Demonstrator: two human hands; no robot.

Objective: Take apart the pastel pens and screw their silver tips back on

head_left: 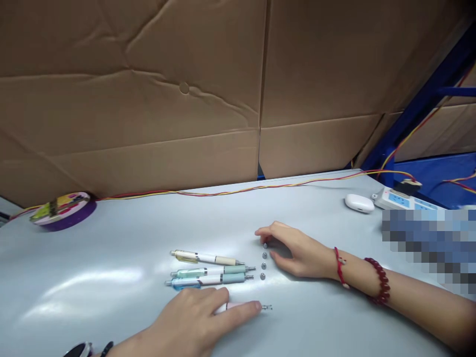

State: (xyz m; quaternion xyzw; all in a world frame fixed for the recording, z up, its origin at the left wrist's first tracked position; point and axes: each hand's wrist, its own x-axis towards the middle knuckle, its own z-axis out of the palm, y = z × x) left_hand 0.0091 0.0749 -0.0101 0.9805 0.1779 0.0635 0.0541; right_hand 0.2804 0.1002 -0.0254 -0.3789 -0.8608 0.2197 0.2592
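My left hand (197, 317) lies over a pink-and-white mechanical pencil (234, 306), its index finger along the barrel. The pencil's bare metal front end points right; the rest is hidden under the hand. Just above lie a blue mechanical pencil (232, 278), a green one (232, 269) and a yellow one (225, 260), side by side with metal front ends exposed. To their right, several small metal cone tips (263, 266) stand in a column. My right hand (288, 245) rests around the farthest cone tip (265, 245), thumb and fingers apart, not visibly gripping it.
A purple-sided oval box (70, 213) sits at the left back of the white table (130, 228). At right are a white earbud case (359, 203) and a power strip (399, 199). Red and yellow wires (223, 193) run along the back edge, before cardboard (167, 114).
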